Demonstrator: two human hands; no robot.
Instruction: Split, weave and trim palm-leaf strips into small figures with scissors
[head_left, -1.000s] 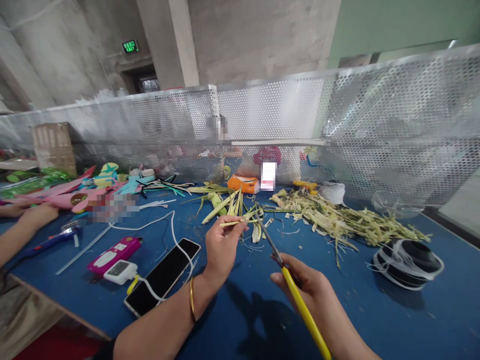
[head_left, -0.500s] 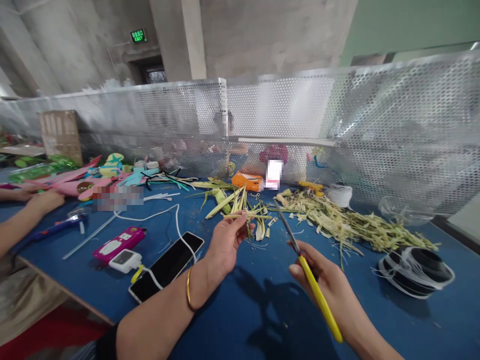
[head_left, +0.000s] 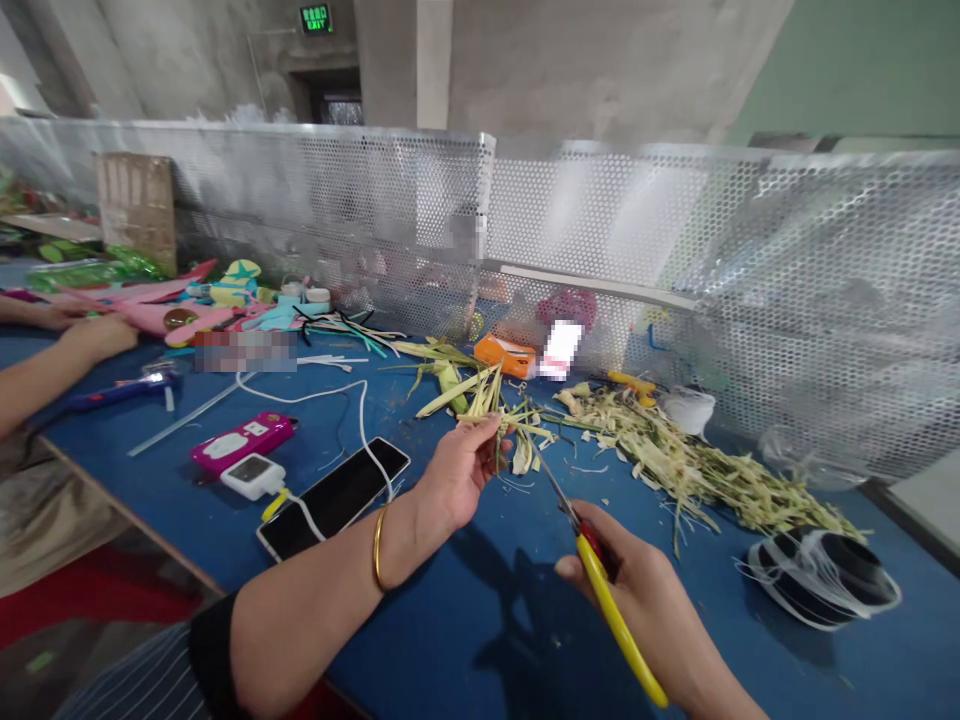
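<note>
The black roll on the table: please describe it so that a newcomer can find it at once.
On the blue table, look right of the right hand. Just in front of the pale plant strips sits the round black roll. Its dark body, wrapped in white thread, sets it apart from them.
</note>
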